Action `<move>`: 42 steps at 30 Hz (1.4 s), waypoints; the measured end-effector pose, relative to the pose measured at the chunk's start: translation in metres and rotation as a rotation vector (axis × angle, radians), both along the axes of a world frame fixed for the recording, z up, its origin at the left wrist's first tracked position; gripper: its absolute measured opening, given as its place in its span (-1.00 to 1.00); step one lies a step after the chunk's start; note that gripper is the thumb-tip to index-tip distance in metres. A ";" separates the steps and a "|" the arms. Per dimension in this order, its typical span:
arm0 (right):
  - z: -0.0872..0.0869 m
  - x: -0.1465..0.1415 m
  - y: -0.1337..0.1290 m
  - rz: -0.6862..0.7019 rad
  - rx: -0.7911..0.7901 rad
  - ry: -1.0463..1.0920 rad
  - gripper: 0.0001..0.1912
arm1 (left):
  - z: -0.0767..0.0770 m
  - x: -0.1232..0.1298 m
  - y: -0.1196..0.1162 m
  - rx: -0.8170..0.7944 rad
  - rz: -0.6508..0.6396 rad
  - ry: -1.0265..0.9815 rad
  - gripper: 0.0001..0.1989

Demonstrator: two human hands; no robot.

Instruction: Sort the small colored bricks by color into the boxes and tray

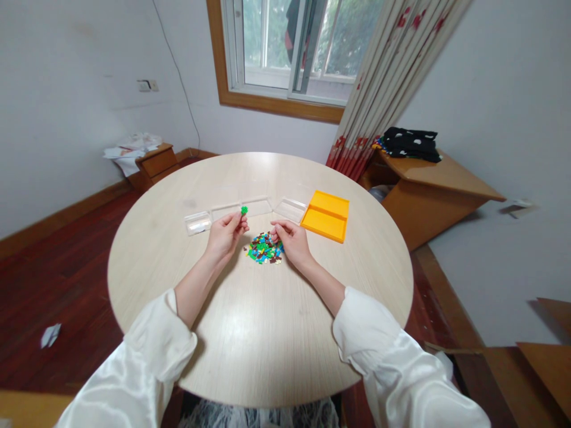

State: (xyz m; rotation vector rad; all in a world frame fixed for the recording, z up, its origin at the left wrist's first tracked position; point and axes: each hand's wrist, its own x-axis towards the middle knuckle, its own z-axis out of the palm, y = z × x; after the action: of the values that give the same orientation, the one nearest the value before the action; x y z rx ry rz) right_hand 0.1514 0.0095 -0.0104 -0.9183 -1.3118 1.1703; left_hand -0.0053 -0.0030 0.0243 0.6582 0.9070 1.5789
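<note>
Pinching a green piece near frame centre with your left hand, you have your right hand by the pile, grip unclear.

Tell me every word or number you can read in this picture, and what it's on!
There are none I can read.
Papers at the back left: too blurred to tell if they have writing.
Green piece in the left hand: too small to tell.
Yellow tray: no lettering shows.
</note>
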 end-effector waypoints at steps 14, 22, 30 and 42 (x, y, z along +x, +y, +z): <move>0.001 0.000 -0.002 -0.004 0.037 -0.063 -0.71 | 0.004 0.003 -0.001 -0.035 -0.102 -0.170 -0.56; 0.001 0.000 -0.002 0.008 0.033 -0.078 -0.72 | 0.010 0.000 -0.002 -0.136 -0.179 -0.291 -0.48; 0.003 0.000 -0.005 0.022 0.037 -0.096 -0.72 | 0.002 0.000 0.003 -0.075 -0.041 -0.335 -0.82; 0.001 0.000 -0.004 0.029 0.044 -0.109 -0.70 | -0.004 -0.005 0.004 -0.012 -0.001 -0.223 -0.83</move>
State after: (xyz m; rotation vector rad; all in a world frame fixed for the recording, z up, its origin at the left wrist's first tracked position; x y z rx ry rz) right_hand 0.1517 0.0053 -0.0090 -0.9453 -1.4366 1.1224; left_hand -0.0105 0.0014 0.0207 0.4626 0.7489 1.6081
